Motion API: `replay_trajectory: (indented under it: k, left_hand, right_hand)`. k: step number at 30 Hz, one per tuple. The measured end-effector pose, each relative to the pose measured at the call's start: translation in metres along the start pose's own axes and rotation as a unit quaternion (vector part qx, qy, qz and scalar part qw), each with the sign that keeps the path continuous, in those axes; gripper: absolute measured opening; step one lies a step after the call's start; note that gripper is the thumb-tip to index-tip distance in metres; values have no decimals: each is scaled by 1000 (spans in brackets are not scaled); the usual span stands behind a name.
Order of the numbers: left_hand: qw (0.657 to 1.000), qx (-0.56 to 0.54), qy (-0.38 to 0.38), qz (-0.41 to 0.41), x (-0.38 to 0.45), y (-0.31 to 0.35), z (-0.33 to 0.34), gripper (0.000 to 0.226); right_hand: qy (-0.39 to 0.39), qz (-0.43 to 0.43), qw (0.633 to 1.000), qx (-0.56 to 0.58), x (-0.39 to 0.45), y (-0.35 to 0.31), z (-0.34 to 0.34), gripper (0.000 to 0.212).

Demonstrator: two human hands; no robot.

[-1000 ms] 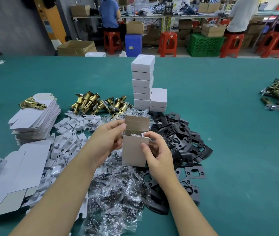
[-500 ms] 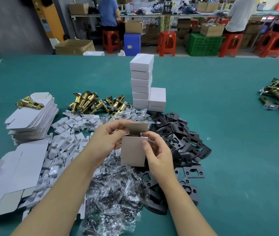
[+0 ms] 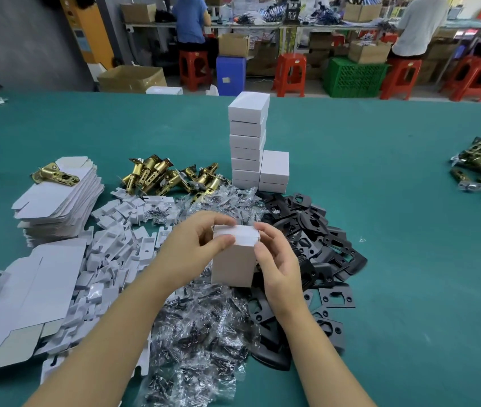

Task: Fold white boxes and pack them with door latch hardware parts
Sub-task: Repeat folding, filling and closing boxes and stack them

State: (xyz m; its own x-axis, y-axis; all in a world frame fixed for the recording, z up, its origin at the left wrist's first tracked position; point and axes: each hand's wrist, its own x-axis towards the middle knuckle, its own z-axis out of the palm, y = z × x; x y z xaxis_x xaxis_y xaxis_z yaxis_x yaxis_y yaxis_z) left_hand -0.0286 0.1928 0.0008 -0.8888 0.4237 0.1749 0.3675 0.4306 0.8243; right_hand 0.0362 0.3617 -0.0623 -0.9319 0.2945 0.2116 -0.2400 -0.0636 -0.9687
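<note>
Both forearms are bare from the lower edge of the picture up to the wrists, with no sleeve in view. The left hand [image 3: 196,248] and the right hand [image 3: 277,264] are bare too, with short, plain fingernails.

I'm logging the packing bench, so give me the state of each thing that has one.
Box in hands: upright, top flap folded down.
Left hand: gripping the box top.
Right hand: gripping the box's right side.
Finished boxes: closed, stacked.
Box blanks: flat, unfolded, piled.
Screw bags: sealed, heaped.
</note>
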Motion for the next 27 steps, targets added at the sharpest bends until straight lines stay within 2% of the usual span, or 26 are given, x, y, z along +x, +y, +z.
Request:
replay_trajectory:
  k: [3,10,20,27]
  left_hand:
    - [999,36,-16,24,0,0,0,34]
    - [990,110,-3,87,-1,0,5,35]
    - [995,66,-6,74,-5,4,2,29]
    - [998,28,7,63,-9,11,2,26]
  right_hand:
    - [15,-16,999,-47,1,1,0,31]
    - [23,-60,990,-129,0,2,0,28]
    - [15,-99,974,-203,-1,3,1,43]
    - [15,-126,968,-215,-3,1,1,41]
